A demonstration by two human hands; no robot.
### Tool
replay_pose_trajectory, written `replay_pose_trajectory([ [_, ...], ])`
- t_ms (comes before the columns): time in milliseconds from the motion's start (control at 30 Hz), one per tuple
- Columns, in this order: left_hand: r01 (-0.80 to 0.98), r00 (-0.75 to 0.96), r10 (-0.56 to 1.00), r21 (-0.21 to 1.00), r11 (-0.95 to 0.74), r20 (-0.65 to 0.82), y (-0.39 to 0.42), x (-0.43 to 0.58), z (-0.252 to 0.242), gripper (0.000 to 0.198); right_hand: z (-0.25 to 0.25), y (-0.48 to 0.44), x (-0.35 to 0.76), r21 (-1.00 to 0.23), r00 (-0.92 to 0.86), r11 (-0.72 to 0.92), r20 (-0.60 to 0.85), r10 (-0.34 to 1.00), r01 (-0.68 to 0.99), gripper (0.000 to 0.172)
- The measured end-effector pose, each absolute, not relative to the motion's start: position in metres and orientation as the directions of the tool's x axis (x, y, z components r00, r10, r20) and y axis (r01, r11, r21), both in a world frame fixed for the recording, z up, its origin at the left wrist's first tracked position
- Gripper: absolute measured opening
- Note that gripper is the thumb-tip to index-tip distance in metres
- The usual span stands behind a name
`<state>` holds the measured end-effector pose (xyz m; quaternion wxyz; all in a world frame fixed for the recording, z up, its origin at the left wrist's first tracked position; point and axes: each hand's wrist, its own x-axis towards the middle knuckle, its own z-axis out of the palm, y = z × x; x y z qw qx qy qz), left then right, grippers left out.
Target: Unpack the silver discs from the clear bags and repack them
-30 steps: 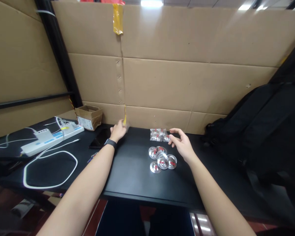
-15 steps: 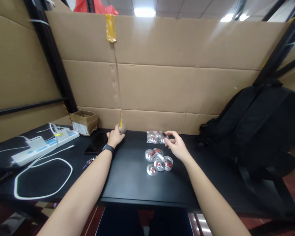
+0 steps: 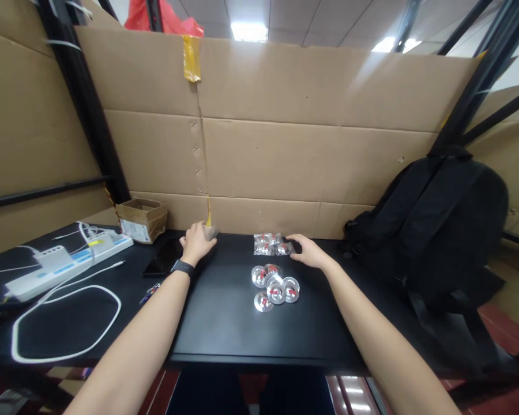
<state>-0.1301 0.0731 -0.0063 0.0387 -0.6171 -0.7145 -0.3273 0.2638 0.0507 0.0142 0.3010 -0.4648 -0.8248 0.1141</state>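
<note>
While both forearms stretch out over the black tabletop point(image 3: 225, 323), the head view shows the left hand point(image 3: 195, 242), dark watch point(image 3: 180, 267) at the wrist, curled around a small greyish clear item point(image 3: 210, 231) at the foot of the brown cardboard wall point(image 3: 285, 150); what that item is cannot be told. The right hand point(image 3: 308, 252) lies low and loosely spread, fingertips point(image 3: 292, 238) touching the right end of the crinkled clear packets with red and silver contents point(image 3: 268, 244). Whether they have pinched a packet is not visible. Just in front sits a cluster of shiny round metal discs with red centres point(image 3: 274, 286), apart from both hands. Judgement: pinch a single packet by its edge, lift straight up, and keep the wrist clear of the discs. Black backpack point(image 3: 432, 225) stands right; white power strip point(image 3: 64, 259) and black phone point(image 3: 164, 257) left.
</note>
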Motion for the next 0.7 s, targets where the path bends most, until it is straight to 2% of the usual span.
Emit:
replay_pose_trajectory([
  [100,0.868,-0.309,0.774,0.497,-0.008,0.553,0.067,-0.124,0.007,0.063,0.019,0.068,0.259,-0.461,-0.444,0.526,0.283,0.85,0.714,0.069],
  [200,0.838,-0.362,0.681,0.542,-0.062,0.637,0.059,-0.113,0.02,0.053,0.018,0.079,0.248,-0.367,-0.388,0.402,0.115,0.915,0.839,0.078],
  [333,0.835,-0.288,0.649,0.517,-0.191,0.705,0.045,-0.092,0.031,0.043,0.013,0.085,0.245,-0.263,-0.348,0.352,0.063,0.936,0.899,0.061],
  [533,0.781,-0.129,0.672,0.493,-0.384,0.729,0.035,-0.065,0.034,0.034,0.006,0.076,0.26,-0.268,-0.316,0.333,0.104,0.943,0.904,0.042],
  [600,0.734,-0.061,0.696,0.505,-0.454,0.715,0.035,-0.058,0.032,0.03,0.007,0.07,0.264,-0.402,-0.298,0.319,0.115,0.948,0.858,0.043],
  [633,0.705,-0.023,0.707,0.513,-0.49,0.707,0.034,-0.055,0.03,0.03,0.009,0.067,0.265,-0.53,-0.284,0.299,0.112,0.952,0.794,0.045],
  [700,0.627,0.074,0.718,0.528,-0.573,0.692,0.031,-0.047,0.027,0.027,0.015,0.059,0.266,-0.802,-0.254,0.225,0.095,0.963,0.554,0.05],
])
